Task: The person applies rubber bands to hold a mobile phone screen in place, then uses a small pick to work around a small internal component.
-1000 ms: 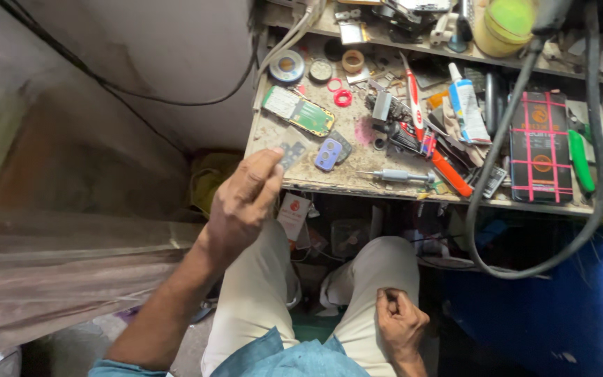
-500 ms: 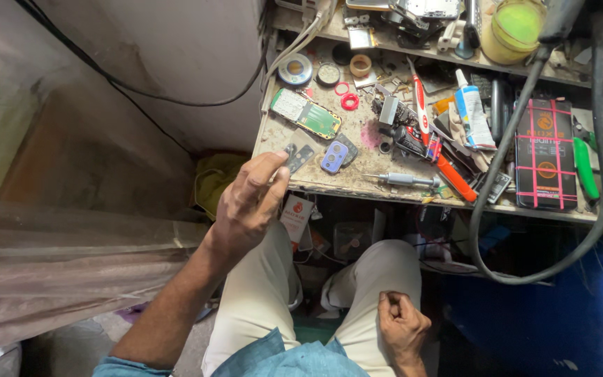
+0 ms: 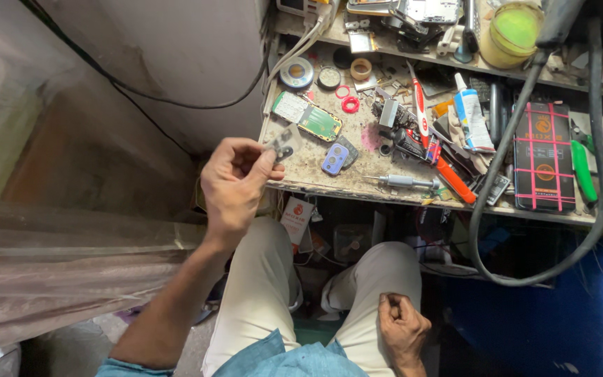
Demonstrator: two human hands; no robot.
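1. The left hand [image 3: 235, 183] is raised at the near left corner of the workbench [image 3: 315, 174], thumb and fingers pinched on a small grey metal plate [image 3: 280, 144] with holes in it.
2. The right hand [image 3: 403, 327] rests on the right thigh, curled into a loose fist; whether anything is inside it cannot be told.
3. Just beyond the plate, on the bench, lie a green circuit board [image 3: 310, 117] and a small blue camera frame [image 3: 334, 158], near each other but apart.
4. A grey-handled precision screwdriver [image 3: 405, 182] lies along the front edge, to the right of the blue frame.
5. Farther right, a black phone with pink grid lines [image 3: 543, 157] lies flat, a thick black cable [image 3: 486, 167] looping past its left side.
6. At the back shelf stands a clear round jar [image 3: 511, 31] holding a yellow-green substance; a white glue bottle with a blue label [image 3: 470, 115] lies tilted below it.
7. A solder spool [image 3: 296, 72] sits at the bench's far left.
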